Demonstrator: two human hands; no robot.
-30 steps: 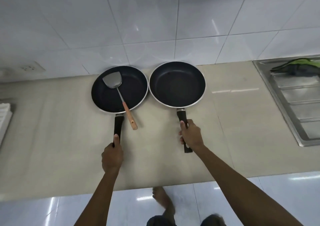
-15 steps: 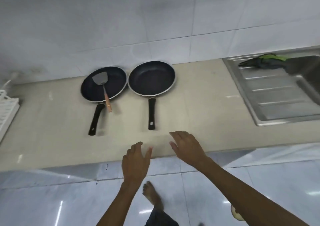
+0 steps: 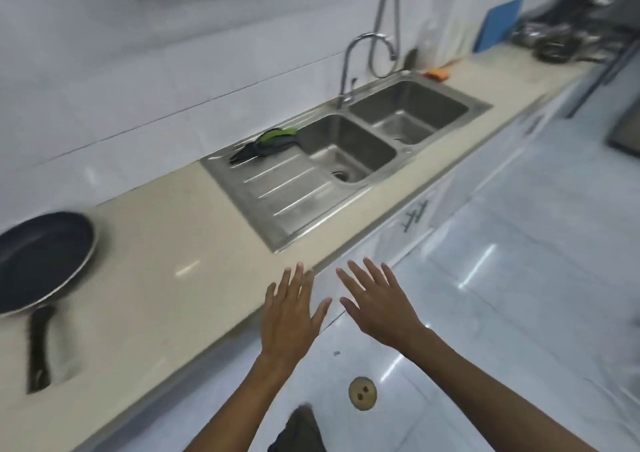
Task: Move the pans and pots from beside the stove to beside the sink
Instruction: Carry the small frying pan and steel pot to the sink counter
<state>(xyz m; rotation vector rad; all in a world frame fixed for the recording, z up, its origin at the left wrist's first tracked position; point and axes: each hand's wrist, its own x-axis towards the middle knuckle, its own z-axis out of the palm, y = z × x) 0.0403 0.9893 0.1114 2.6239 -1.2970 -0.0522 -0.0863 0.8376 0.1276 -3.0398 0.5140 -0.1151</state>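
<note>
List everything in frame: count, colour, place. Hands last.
frying pan: 1, black with silver rim, counter far left, cut by frame edge
countertop: 1, beige, runs left to far right
sink: 1, steel, two basins plus drainboard
faucet: 1, chrome, behind the basins
cloth: 1, green and dark, drainboard back corner
board: 1, blue, leaning on far wall
pots: blurred, count unclear, dark, far counter
left hand: open, empty
right hand: open, empty

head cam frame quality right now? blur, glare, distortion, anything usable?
Head view: motion blur throughout, worst at the edges, where the frying pan and the far-right counter clutter smear; the left hand, right hand and sink are sharper. Wide-angle bending curves the counter. Glare streaks on the glossy floor and counter; soft, even light, faint shadows.
</note>
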